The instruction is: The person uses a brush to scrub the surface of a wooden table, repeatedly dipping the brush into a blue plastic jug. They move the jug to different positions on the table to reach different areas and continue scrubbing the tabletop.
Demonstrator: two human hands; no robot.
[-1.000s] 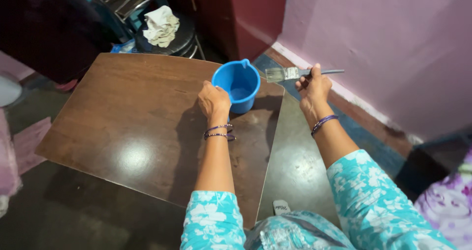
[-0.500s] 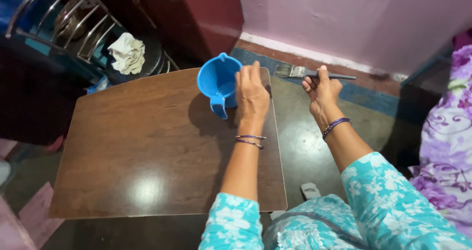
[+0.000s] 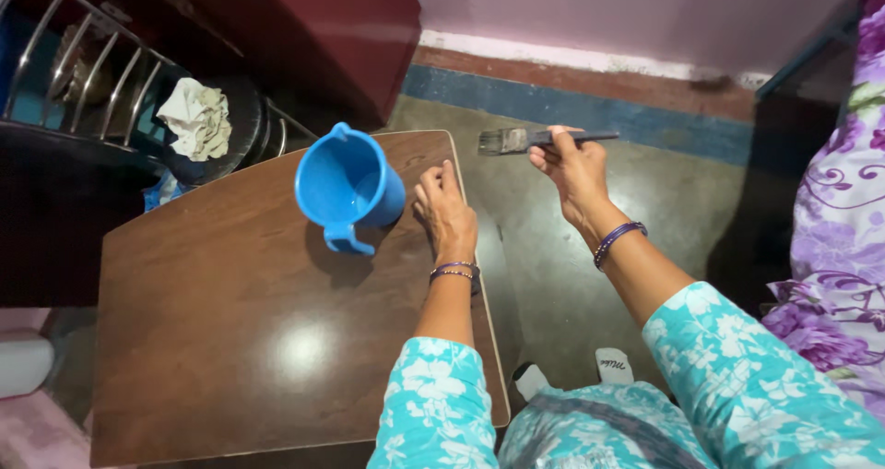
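Observation:
A blue plastic mug (image 3: 346,185) with a handle and spout stands on the brown wooden table (image 3: 230,321), with a little liquid inside. My left hand (image 3: 444,209) rests flat on the tabletop just right of the mug, fingers spread, holding nothing. My right hand (image 3: 570,166) is raised over the floor beyond the table's right edge. It grips the dark handle of a flat paintbrush (image 3: 516,140), whose bristles point left.
A crumpled white cloth (image 3: 195,118) lies on a dark round stool behind the table, beside a metal rack (image 3: 78,59). A maroon cabinet (image 3: 341,26) and a pink wall (image 3: 627,8) stand at the back. Purple floral fabric (image 3: 843,248) is on the right.
My left hand let go of the mug and settled flat on the table beside it. The view swung, so the mug now sits further left. The brush stays held.

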